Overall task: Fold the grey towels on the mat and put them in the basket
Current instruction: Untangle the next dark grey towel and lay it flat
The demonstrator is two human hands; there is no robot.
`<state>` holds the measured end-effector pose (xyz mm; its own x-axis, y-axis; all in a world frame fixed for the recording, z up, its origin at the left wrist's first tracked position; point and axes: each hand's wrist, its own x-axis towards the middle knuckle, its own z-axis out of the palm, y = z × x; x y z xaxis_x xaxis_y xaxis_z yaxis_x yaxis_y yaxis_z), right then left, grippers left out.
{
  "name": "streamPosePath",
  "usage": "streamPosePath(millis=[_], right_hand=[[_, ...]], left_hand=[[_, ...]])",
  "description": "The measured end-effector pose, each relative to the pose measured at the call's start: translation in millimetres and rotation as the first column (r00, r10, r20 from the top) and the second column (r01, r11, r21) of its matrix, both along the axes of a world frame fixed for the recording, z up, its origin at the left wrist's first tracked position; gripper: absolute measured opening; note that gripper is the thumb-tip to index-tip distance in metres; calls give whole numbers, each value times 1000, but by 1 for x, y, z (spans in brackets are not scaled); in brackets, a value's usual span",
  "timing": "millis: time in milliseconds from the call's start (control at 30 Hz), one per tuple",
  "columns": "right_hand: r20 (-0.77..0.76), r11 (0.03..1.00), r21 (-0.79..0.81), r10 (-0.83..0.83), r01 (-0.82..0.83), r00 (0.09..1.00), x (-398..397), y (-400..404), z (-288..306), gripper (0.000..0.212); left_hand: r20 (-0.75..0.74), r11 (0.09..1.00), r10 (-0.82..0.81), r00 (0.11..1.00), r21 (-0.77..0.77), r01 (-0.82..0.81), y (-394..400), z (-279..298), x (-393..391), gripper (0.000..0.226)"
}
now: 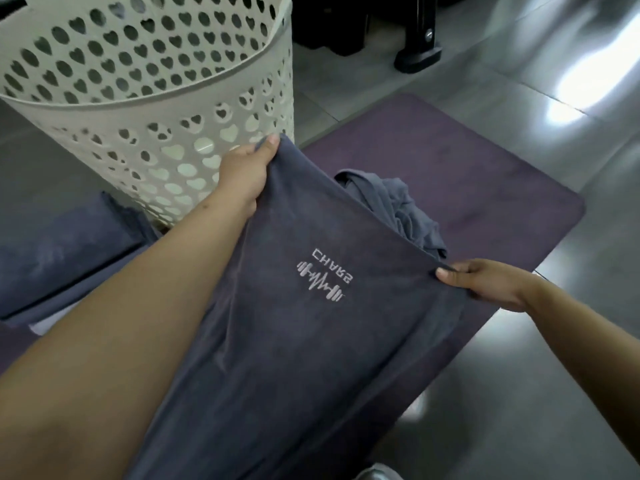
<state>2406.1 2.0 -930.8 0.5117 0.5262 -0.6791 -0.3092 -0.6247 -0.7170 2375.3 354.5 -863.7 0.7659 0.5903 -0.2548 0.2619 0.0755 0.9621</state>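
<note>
- I see my left hand pinching one top corner of a grey towel, thumb over the hem, right in front of the basket wall.
- My right hand pinches the other top corner, thumb on top and fingers curled under the cloth, out over the mat's right edge.
- The towel hangs stretched between both hands and falls toward me; its pale embroidered logo, a barbell with a pulse line and lettering, reads mirrored.
- A second grey towel lies crumpled on the purple mat, just behind the held towel's top edge, near the mat's middle.
- The white basket, pierced with heart-shaped holes, stands at the mat's far left corner; I cannot tell what is inside it.
- A dark blue-grey folded cloth lies on the floor left of my left forearm, beside the basket's foot.
- Grey glossy floor tiles surround the mat.
</note>
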Motion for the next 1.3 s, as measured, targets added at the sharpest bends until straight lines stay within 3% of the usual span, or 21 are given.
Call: streamPosePath(millis=[100, 167, 233, 267, 300, 367, 467, 633, 767, 900, 967, 1100, 1300], right_hand=[[63, 985, 39, -168, 166, 984, -5, -14, -6, 53], [208, 961, 3, -273, 278, 939, -4, -23, -15, 75], [312, 936, -23, -326, 350, 892, 0, -29, -18, 75], [347, 925, -23, -348, 378, 871, 1, -30, -15, 65], [380, 907, -12, -386, 421, 841, 3, -31, -10, 55], [435, 840, 25, -497, 542, 751, 12, -35, -1, 44], [429, 763, 119, -617, 635, 660, 25, -42, 9, 50], [351, 816, 139, -570, 560, 743, 17, -23, 13, 53], [345, 877, 143, -479, 460, 807, 6, 14, 11, 89], [357, 936, 158, -350, 314, 866, -7, 64, 13, 95], [360, 963, 159, -261, 216, 896, -19, 91, 18, 87], [447, 989, 151, -69, 1, 892, -57, 151, 31, 48], [389, 929, 147, 261, -340, 883, -141, 250, 33, 43]], left_hand=[[-136, 922, -62, 989, 372, 109, -6, -7, 24, 25], [-296, 751, -60, 953, 616, 238, -12, 0, 38, 34], [-377, 672, -50, 925, 673, 311, -22, 9, 52, 37], [-376, 709, -56, 925, 637, 302, -29, 14, 60, 35], [-327, 810, -73, 942, 532, 247, -37, 17, 69, 31], [-176, 973, -85, 981, 198, 120, -52, 21, 86, 24], [-41, 993, -104, 994, -52, 102, -71, 25, 105, 32], [-34, 991, -84, 996, -110, 79, -72, 13, 96, 32], [-82, 993, -53, 995, -108, 44, -45, -3, 56, 34], [-87, 983, 8, 996, -184, -24, -5, -11, -2, 29], [-100, 974, 43, 994, -219, -64, 17, -15, -33, 34], [-102, 951, 96, 990, -284, -121, 64, -23, -103, 31], [-65, 938, 156, 986, -302, -168, 140, -31, -231, 30]])
